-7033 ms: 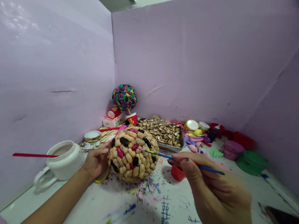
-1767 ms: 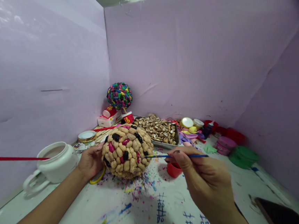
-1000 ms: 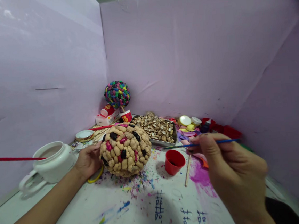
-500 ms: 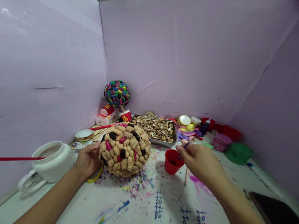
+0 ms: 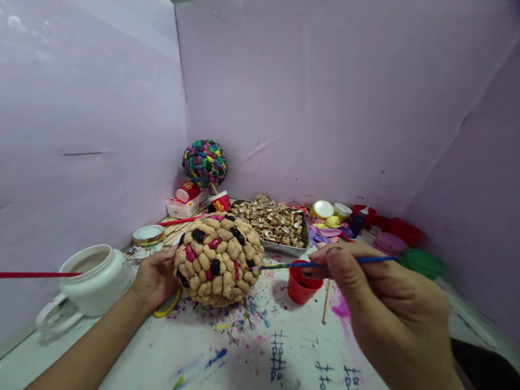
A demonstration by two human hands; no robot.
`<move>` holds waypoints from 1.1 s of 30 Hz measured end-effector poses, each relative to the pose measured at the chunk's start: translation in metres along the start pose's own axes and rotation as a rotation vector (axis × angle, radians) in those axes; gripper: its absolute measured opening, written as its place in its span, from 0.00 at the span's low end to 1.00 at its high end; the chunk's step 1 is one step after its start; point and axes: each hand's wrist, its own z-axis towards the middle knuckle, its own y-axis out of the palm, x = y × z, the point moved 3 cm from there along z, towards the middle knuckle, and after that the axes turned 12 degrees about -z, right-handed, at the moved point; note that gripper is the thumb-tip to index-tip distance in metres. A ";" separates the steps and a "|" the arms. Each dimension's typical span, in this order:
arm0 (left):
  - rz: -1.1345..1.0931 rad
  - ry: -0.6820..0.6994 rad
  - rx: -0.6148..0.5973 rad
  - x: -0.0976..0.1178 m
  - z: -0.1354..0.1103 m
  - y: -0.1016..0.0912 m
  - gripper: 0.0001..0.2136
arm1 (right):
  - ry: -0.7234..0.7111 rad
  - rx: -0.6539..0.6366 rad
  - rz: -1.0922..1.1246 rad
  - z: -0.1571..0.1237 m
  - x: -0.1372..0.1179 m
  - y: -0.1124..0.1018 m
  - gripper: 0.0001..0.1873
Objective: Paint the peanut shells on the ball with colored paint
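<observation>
A ball covered in peanut shells [image 5: 219, 258], some painted black or pink, sits on the paint-spattered table. My left hand [image 5: 152, 278] cups its left side, fingers curved against it. My right hand [image 5: 382, 296] pinches a thin blue paintbrush [image 5: 320, 263], held level, with its tip touching the ball's right side. A small red paint cup [image 5: 301, 285] stands just below the brush, between the ball and my right hand.
A white jug [image 5: 92, 281] holding a red stick [image 5: 25, 275] stands at the left. Behind are a tray of peanut shells [image 5: 275, 223], a multicoloured shell ball [image 5: 204, 163], paint pots and lids [image 5: 384, 232]. Purple partition walls enclose the table. A wooden stick [image 5: 326, 301] lies by the cup.
My right hand dipped the brush into the red cup half a second ago, then brought it back left so the tip touches the ball. My left hand has stayed on the ball.
</observation>
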 end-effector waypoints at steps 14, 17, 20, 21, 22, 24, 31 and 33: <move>0.037 -0.004 0.037 0.001 -0.001 0.000 0.17 | 0.020 -0.049 0.068 -0.014 0.004 0.024 0.10; 0.028 0.010 0.071 0.001 -0.001 0.000 0.13 | -0.001 -0.063 0.089 -0.015 0.006 0.027 0.09; 0.031 0.009 0.053 0.000 -0.001 0.001 0.14 | 0.021 -0.069 0.080 -0.016 0.008 0.028 0.09; 0.032 0.007 0.043 0.000 -0.001 0.001 0.15 | 0.035 -0.065 0.068 -0.016 0.008 0.028 0.09; 0.032 0.005 0.033 0.000 -0.001 0.001 0.16 | 0.045 -0.063 0.056 -0.016 0.009 0.027 0.09; 0.036 0.006 0.023 0.000 0.000 0.000 0.17 | 0.044 -0.064 0.037 -0.016 0.008 0.026 0.10; 0.052 -0.002 0.030 -0.001 -0.003 0.005 0.23 | -0.010 -0.076 0.042 -0.012 0.006 0.024 0.11; 0.052 -0.004 0.037 -0.001 -0.004 0.005 0.24 | -0.023 -0.078 0.052 -0.011 0.005 0.024 0.11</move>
